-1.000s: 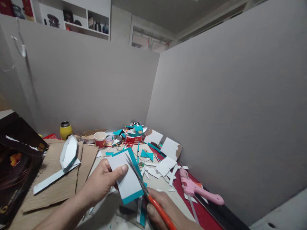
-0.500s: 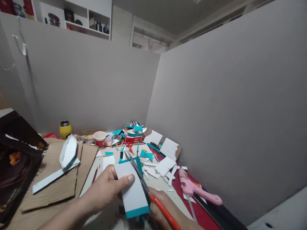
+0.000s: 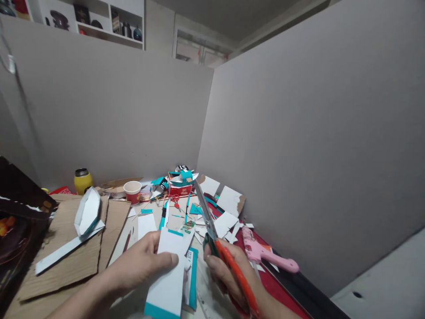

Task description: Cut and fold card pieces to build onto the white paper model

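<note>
So there's this white card with a teal edge (image 3: 168, 279) held low over the near side of the counter (image 3: 172, 219), tipped a bit, teal strip at the bottom end and another thin teal bit at the top. The left hand (image 3: 139, 266) is closed on it, thumb pressed flat across the white face and fingers tucked behind. Just beside it on the right, the right hand (image 3: 229, 277) is wrapped around the orange handles of a pair of scissors (image 3: 215, 235), blades together as far as I can tell and pointing up and away, clear of the card. A narrower teal-edged piece (image 3: 191, 277) sits between the card and that hand; can't tell whether it's held or lying there. Further out it's a proper mess: white and teal paper scraps (image 3: 229, 221) all over, a pink glue gun (image 3: 262, 252) on a red mat (image 3: 282, 294) near the right wall, a red paper cup (image 3: 132, 192) and a yellow jar (image 3: 82, 180) toward the back, and on the left a sheet of brown cardboard (image 3: 63, 257) with a white folded paper tray (image 3: 88, 212) on it
</note>
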A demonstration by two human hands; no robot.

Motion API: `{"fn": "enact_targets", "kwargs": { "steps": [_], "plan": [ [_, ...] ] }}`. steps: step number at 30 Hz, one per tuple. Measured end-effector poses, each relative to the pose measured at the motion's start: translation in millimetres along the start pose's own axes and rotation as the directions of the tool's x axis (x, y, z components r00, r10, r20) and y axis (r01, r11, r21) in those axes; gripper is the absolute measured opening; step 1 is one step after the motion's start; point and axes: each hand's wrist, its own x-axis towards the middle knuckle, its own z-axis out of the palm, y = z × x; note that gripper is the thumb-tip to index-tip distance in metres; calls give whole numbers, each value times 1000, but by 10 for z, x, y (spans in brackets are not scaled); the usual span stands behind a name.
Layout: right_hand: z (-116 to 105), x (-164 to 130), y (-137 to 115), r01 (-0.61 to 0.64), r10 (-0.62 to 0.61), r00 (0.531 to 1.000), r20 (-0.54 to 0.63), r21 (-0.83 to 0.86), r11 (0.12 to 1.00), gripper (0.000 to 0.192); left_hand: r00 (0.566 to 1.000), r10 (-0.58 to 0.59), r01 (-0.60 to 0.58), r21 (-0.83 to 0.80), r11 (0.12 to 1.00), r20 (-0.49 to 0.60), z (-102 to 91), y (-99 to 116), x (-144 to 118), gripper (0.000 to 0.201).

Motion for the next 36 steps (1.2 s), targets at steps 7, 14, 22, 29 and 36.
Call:
{"fn": "enact_targets", "kwargs": {
  "steps": [7, 14, 22, 29, 36],
  "plan": [
    [76, -22, -95, -72, 65, 992, 107, 59, 996, 44, 935, -171, 79, 285, 955, 311, 161, -193, 16, 8],
    [98, -71, -136, -71, 64, 979, 196, 27, 997, 31, 939, -199, 144, 207, 968, 279, 26, -130, 51, 7],
    [3, 84, 96, 43, 40, 942, -333, 237, 971, 39, 997, 25, -48, -359, 932, -67, -92, -78, 139, 31],
    [155, -27, -12, -84, 88, 996, -26, 137, 987, 47, 991, -35, 18, -134, 991, -126, 159, -251, 177, 41],
    [37, -35, -22, -19, 11, 995, 103, 75, 997, 46, 887, 201, -224, -5, 975, -416, -73, 102, 61, 25]
  ]
}}
